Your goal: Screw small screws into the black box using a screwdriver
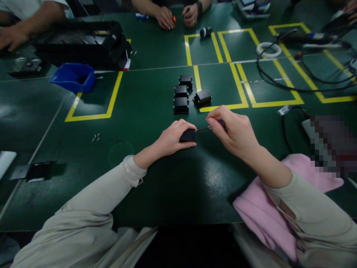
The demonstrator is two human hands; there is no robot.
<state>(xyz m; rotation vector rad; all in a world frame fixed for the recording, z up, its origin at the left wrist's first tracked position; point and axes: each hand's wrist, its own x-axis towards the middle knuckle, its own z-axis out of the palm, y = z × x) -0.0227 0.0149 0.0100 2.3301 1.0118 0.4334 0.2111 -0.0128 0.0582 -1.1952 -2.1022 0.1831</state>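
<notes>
My left hand (173, 137) is closed over a small black box (187, 136), pressing it onto the green table (156, 175). My right hand (233, 130) pinches a thin screwdriver (208, 128) whose metal tip points left and meets the box's right side. Several more small black boxes (181, 97) stand in a cluster just beyond my hands, one of them (202, 97) set apart to the right.
Yellow tape rectangles (237, 74) mark the table. A blue bin (73, 76) and a black tray (83, 42) sit far left, tiny screws (96, 137) at left, black cables (292, 80) and a white tape ring (269, 49) at right. Other people's hands (178, 16) work across the table. Pink cloth (267, 212) lies under my right arm.
</notes>
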